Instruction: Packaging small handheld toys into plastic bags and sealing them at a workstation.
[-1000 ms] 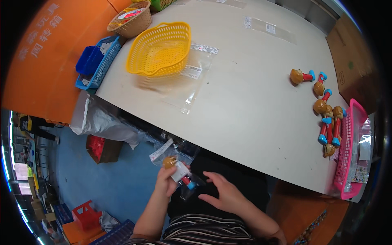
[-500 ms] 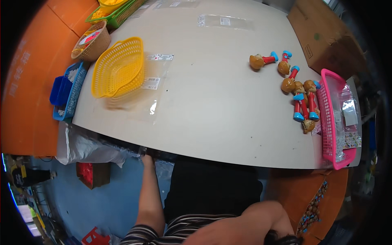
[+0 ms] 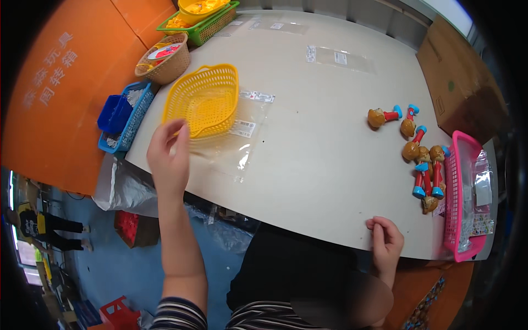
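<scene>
My left hand [image 3: 169,157] is raised over the table's front left edge, beside the near rim of a yellow plastic basket [image 3: 204,102]. Its fingers are bent toward the thumb; a small pale spot shows between them, too small to name. Under and beside the basket lies a clear plastic bag [image 3: 234,157] with printed labels. At the front right edge of the table, my right hand [image 3: 387,245] has its fingers curled in, with nothing visible in them. Several toy figures with brown round heads, red bodies and blue ends [image 3: 422,171] lie beyond it, beside a pink basket [image 3: 452,203].
The pink basket contains clear bags. A cardboard box [image 3: 465,88] stands at the back right. Along the left are a blue basket [image 3: 137,118], a tan basket [image 3: 173,66] and a green basket [image 3: 220,27]. Clear bags [image 3: 352,60] lie at the back. Another person [image 3: 47,225] stands far left.
My left hand has come up from below the table edge to beside the yellow basket. My right hand has come into view at the front right edge. The whole view has shifted.
</scene>
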{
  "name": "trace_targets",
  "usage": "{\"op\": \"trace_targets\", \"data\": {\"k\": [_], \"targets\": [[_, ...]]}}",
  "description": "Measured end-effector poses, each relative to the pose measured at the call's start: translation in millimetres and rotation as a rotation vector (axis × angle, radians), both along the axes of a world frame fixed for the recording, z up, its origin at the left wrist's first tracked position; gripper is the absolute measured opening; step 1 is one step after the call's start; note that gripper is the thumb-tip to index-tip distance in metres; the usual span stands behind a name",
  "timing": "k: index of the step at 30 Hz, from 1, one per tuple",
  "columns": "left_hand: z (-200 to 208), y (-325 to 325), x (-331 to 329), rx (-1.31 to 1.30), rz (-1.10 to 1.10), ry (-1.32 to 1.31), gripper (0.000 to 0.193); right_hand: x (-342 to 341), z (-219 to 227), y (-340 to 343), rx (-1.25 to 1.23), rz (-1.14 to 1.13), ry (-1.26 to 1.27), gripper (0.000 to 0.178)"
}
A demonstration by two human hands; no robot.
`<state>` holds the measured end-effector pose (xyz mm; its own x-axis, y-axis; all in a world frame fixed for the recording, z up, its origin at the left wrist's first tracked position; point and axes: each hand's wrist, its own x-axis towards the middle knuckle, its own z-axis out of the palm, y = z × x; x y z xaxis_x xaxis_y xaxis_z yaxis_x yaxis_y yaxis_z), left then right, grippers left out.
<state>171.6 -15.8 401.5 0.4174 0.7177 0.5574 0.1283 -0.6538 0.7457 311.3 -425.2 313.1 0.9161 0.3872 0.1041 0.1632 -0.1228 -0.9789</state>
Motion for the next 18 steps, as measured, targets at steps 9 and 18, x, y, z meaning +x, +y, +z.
{"op": "trace_targets", "data": {"k": [9,18], "targets": [[-27.6,-71.4,70.9,0.207,-0.343,0.485,0.022,4.9,4.6,-3.9,-0.08,-0.005,-0.002,0.011],[-48.3,-123.3,41.8,0.032,-0.367,0.384,0.024,113.5,43.0,-3.0,-0.934,-0.377,-0.679,0.062]]}}
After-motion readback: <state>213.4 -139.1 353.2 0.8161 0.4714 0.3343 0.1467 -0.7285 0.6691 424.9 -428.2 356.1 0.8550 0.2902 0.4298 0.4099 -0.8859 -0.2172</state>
